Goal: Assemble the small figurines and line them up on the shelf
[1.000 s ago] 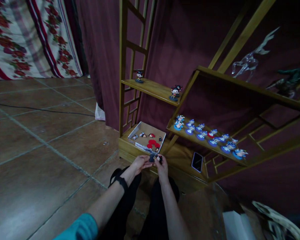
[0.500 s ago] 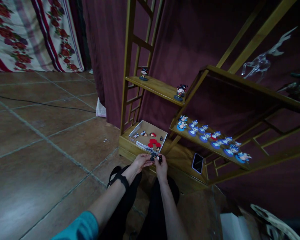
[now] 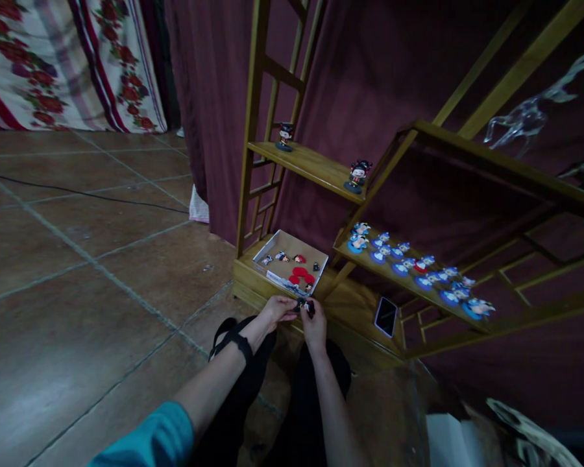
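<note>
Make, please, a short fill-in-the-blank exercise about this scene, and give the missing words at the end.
1. Of the left hand and the right hand, ____ touch the figurine.
2. The round pieces in the box are coloured ____.
3. In the picture, the phone lies to the ____ of the box.
4. The band is worn on the ____ wrist.

Missing words: both; red; right; left.

The held figurine [image 3: 304,306] is mostly black. Red discs [image 3: 299,272]; white-edged box [image 3: 275,279], brown inside. Blue figurines [image 3: 381,254], one showing red. Yellow-brown shelf [image 3: 311,165], maroon curtain [image 3: 209,117], teal sleeve [image 3: 153,434], white cloth [image 3: 90,58] with red flowers and stripes.
</note>
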